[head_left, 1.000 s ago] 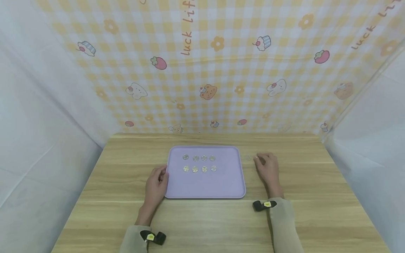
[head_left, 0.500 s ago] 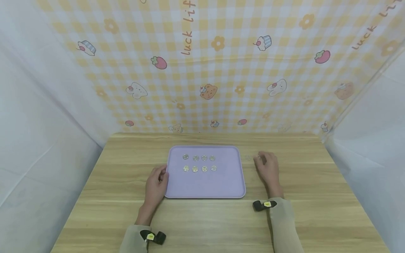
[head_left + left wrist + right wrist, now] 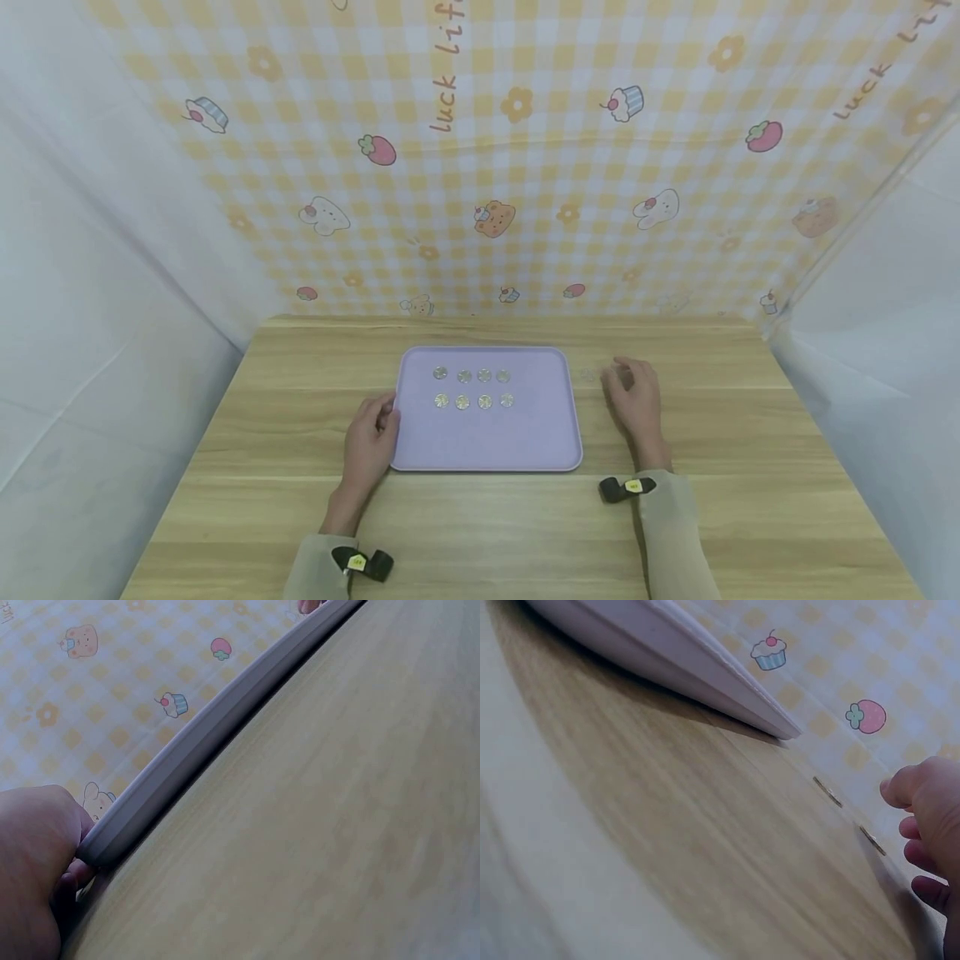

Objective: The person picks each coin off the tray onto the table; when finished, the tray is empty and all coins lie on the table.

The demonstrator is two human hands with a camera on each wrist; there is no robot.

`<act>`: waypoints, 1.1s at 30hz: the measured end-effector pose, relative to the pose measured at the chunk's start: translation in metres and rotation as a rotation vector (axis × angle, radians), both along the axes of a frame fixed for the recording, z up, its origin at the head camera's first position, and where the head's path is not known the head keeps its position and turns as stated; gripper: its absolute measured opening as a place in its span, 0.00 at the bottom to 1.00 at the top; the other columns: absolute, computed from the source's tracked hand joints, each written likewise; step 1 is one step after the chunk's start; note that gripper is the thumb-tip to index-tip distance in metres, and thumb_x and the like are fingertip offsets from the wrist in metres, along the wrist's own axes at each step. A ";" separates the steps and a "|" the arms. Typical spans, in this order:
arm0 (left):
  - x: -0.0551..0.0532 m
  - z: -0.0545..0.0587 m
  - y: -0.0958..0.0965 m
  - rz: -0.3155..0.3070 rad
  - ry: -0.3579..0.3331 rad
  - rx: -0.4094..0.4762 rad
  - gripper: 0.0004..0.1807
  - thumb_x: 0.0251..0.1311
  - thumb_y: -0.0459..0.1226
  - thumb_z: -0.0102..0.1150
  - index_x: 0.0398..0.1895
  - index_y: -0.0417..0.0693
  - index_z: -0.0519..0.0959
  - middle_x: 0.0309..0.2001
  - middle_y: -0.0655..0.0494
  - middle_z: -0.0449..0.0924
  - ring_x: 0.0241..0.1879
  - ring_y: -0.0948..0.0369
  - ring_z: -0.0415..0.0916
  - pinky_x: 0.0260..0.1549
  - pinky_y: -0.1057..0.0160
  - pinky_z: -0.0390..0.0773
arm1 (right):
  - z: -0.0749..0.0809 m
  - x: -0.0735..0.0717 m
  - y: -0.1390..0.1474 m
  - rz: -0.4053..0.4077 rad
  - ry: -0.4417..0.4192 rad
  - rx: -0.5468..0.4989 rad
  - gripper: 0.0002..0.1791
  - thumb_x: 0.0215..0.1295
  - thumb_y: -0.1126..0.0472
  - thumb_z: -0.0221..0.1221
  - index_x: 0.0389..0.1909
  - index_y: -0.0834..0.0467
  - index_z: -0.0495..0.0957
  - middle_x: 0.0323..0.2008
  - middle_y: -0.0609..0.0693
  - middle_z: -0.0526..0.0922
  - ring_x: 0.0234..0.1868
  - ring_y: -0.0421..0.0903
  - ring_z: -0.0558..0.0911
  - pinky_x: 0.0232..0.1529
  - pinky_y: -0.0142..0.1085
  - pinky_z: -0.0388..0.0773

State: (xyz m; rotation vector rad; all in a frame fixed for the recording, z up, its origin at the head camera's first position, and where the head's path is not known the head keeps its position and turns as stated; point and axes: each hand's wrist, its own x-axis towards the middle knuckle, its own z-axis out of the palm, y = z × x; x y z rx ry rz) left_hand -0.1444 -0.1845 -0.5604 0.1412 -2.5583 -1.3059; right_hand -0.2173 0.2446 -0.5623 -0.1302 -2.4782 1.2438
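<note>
A lilac tray (image 3: 480,446) lies on the wooden table, with silvery coins (image 3: 484,402) on it in two rows. At the tray's left edge my left hand (image 3: 369,437) holds the rim; in the left wrist view the hand (image 3: 37,847) has fingers at the tray's corner (image 3: 112,840), above and below it. My right hand (image 3: 636,400) hovers right of the tray, fingers loosely bent and nothing seen between them. One coin (image 3: 587,374) lies between tray and hand. In the right wrist view a second coin (image 3: 872,840) lies on the table just below the right fingertips.
The wooden tabletop (image 3: 480,533) runs around the tray on all sides. A yellow checked cloth (image 3: 517,167) hangs behind the table, with white curtains (image 3: 105,292) at both sides. Each sleeve carries a small black wrist camera (image 3: 615,489).
My right fingers have shifted slightly over the coin nearest them, and the fingertips are blurred now. The left hand, tray and coins on it stay put.
</note>
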 end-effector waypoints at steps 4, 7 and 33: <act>0.000 0.000 0.000 0.003 0.000 -0.003 0.18 0.68 0.34 0.57 0.59 0.39 0.78 0.41 0.51 0.78 0.35 0.60 0.72 0.32 0.69 0.74 | 0.004 0.001 -0.003 0.023 0.042 -0.037 0.18 0.67 0.60 0.61 0.54 0.64 0.78 0.49 0.63 0.79 0.50 0.57 0.75 0.53 0.48 0.70; 0.000 0.001 0.000 0.004 -0.004 -0.004 0.19 0.68 0.34 0.57 0.60 0.39 0.78 0.41 0.51 0.78 0.35 0.60 0.72 0.33 0.69 0.75 | 0.008 0.002 -0.005 0.042 0.064 -0.060 0.17 0.67 0.61 0.61 0.54 0.64 0.79 0.48 0.63 0.80 0.46 0.55 0.76 0.49 0.45 0.71; 0.001 0.003 0.001 -0.002 -0.002 0.011 0.19 0.68 0.33 0.56 0.60 0.39 0.78 0.40 0.51 0.77 0.35 0.60 0.71 0.33 0.69 0.74 | 0.017 0.004 -0.039 0.179 0.031 -0.121 0.19 0.62 0.61 0.66 0.53 0.63 0.81 0.53 0.62 0.81 0.52 0.57 0.73 0.56 0.48 0.66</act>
